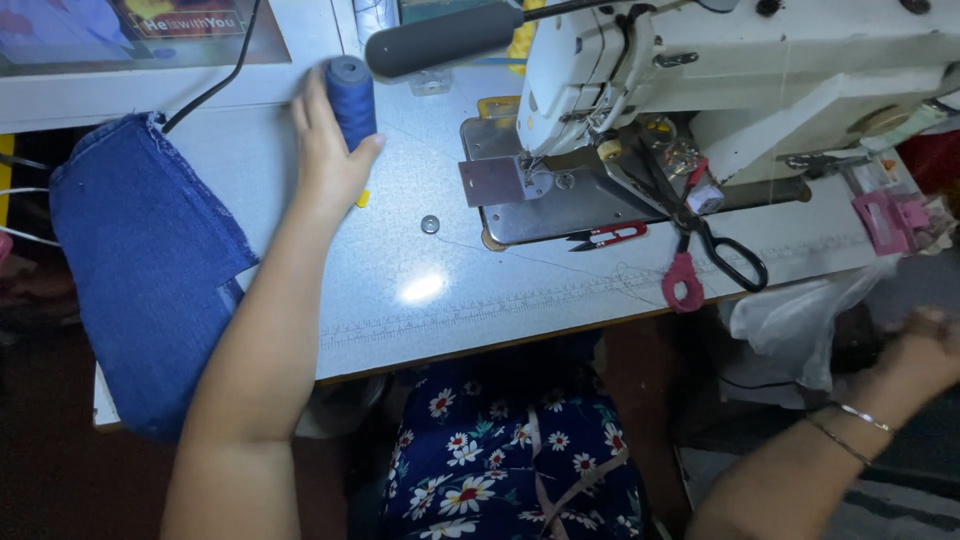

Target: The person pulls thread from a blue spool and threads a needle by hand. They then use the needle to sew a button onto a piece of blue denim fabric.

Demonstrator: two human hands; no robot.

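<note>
1. Your lap, nearest: a dark dress with a white flower print (500, 470), tucked under the front edge of the surface (440, 300).

2. Your right hand (925, 345): down at the far right, below surface level, beside a white plastic bag (790, 335) that hangs off the edge. It is blurred, so you cannot tell whether it is clenched, loose or grasping anything. 2 thin bangles sit on the wrist.

3. Blue denim fabric (150, 270): draped over the left end of the surface and hanging past the edge, parked out of the sewing path yet within your reach.

4. Scissors (700, 250), 1 pair, with 1 pink and 1 black handle, lying just right of the needle area; small red-handled thread snips (610, 236) beside them. Both rest close to the machine, likely so you can cut thread without reaching far.

5. Your left hand (330, 150): arm stretched across the surface, fingers wrapped around a blue thread spool (352, 95) that stands upright near the back left of the surface. The grip is from the side, the thumb on the right.

6. Sewing machine (700, 70): cream-coloured, at the back right, with a metal plate under its needle. No fabric lies under it.

7. Grey padded handle (440, 40), jutting left just behind the spool.
</note>
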